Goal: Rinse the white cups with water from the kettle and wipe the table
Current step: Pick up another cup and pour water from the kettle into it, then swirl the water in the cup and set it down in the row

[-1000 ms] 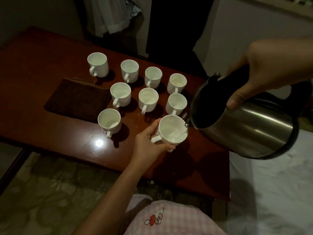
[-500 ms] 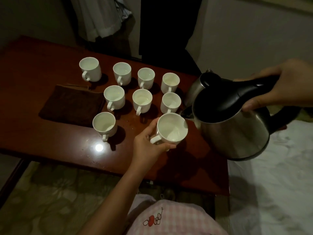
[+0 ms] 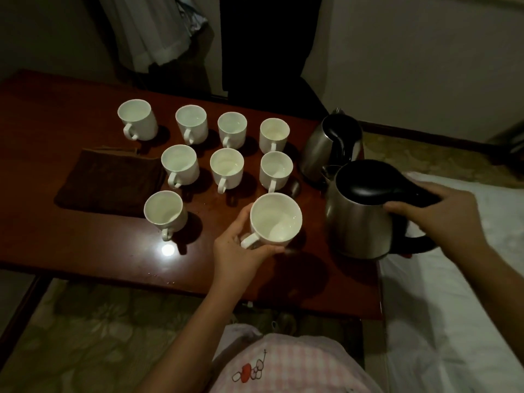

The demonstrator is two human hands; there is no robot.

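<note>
Nine white cups, eight sitting in rows on the table (image 3: pixel 85 251); left hand (image 3: pixel 238 251) is gripping the ninth cup (image 3: pixel 275 219) at the near edge, right hand (image 3: pixel 442 217) is holding the steel kettle (image 3: pixel 360 219) by its black handle. Cups are looking glossy, probably slippery and fragile, so gripping the body or handle seems safest; the kettle is likely heavy.

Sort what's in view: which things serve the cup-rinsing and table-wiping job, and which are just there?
Job:
held cup in left hand
eight other cups
kettle under right hand
brown cloth
table

Just there:
second kettle
hanging clothes
white bedding
</note>
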